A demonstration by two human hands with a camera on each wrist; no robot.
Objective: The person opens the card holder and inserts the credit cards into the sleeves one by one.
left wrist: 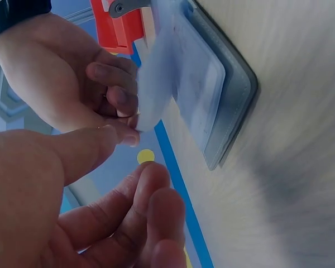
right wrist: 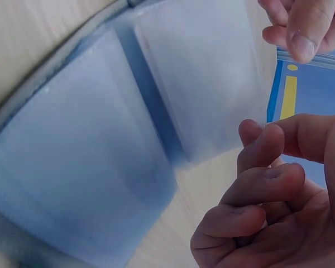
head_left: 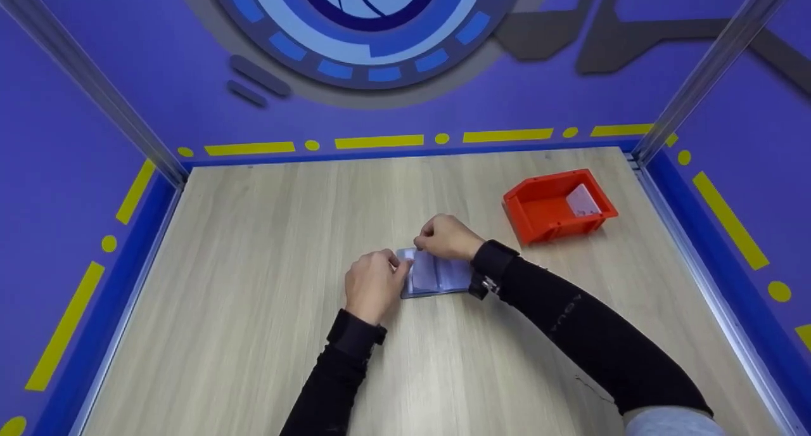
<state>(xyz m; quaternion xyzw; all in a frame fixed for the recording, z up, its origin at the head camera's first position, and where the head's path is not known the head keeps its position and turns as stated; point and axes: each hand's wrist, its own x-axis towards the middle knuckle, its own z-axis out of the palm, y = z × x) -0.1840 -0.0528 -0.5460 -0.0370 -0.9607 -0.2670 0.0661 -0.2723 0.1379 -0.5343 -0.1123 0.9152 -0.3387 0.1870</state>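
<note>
A small card holder lies spread on the table, with clear plastic sleeves inside a grey-blue stitched cover. My right hand reaches over its far edge, and thumb and index finger pinch the corner of one plastic sleeve. That sleeve stands lifted off the pages below in the left wrist view. At the holder's left side is my left hand, its thumb and fingers apart with nothing between them. In the right wrist view the sleeve pages spread out beside the right hand.
An orange-red plastic bin stands on the table's far right, with a pale card-like piece against its inner right side. Blue printed panels with yellow marks enclose the wooden table at the back and both sides.
</note>
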